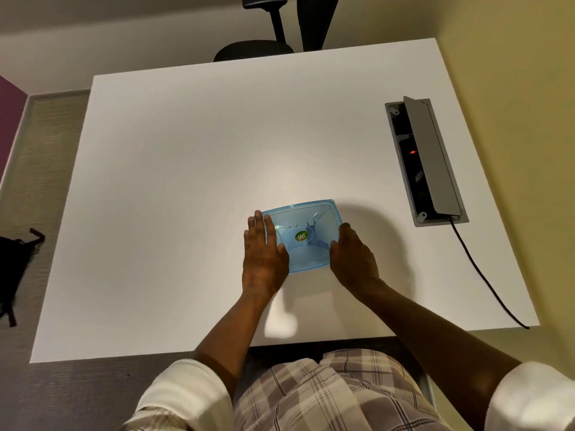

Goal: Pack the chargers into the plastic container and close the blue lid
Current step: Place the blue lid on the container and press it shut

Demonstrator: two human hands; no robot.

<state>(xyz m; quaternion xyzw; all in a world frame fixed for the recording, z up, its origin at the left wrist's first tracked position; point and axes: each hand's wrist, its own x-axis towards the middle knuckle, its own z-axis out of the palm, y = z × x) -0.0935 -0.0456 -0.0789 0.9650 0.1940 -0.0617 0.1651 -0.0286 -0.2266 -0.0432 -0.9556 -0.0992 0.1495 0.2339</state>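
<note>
A plastic container with a translucent blue lid (306, 225) lies on the white table (186, 166), near the front middle. The lid sits on top and carries a round green and orange sticker (301, 236). My left hand (263, 255) lies flat on the lid's left side, fingers stretched out over the rim. My right hand (353, 259) rests against the container's right side, fingers curled over the edge. White shapes show faintly through the lid; I cannot tell what they are. No charger lies loose on the table.
A grey cable box (426, 163) with its flap raised is set into the table at the right; a black cable (485, 275) runs from it over the front edge. A black office chair (273, 35) stands behind the table. A black bag (15, 269) lies on the floor at left.
</note>
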